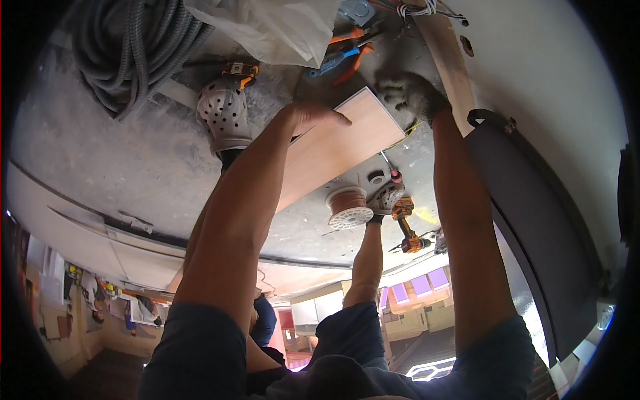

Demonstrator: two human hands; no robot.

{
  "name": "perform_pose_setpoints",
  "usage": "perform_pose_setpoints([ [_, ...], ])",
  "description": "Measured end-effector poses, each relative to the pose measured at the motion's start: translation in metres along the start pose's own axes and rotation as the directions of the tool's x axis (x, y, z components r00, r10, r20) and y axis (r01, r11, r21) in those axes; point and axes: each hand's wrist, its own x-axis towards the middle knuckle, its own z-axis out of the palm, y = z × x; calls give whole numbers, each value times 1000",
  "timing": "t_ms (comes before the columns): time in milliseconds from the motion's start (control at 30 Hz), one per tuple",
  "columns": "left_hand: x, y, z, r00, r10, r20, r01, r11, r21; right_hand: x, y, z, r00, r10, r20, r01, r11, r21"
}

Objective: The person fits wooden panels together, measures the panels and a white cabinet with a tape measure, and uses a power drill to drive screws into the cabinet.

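My left hand point(313, 119) is closed on the edge of a light wood-faced board point(360, 130), its thumb lying across the top face and its other fingers mostly hidden. Past the board's far corner is my right hand point(415, 93), in a dark grey glove, low over the floor. Its fingers look apart and hold nothing I can see, though they are in shadow and partly blurred. Close to it lie orange-handled hand tools point(357, 63) and a blue-handled tool point(333, 61). A screwdriver point(395, 172) rests beside the board's right edge.
Around my shoes point(223, 117) lie a tape measure point(241, 72), a wire spool point(349, 208), a tape roll point(377, 177) and a cordless drill point(405, 227). Coiled grey hose point(133, 57) and a plastic sheet point(273, 27) are ahead. A dark panel point(540, 213) stands at right.
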Motion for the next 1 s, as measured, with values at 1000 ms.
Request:
perform_pose_setpoints([
  [1000,-42,19,29,983,39,-179,37,915,402,-3,-46,50,930,-41,-365,122,972,202],
])
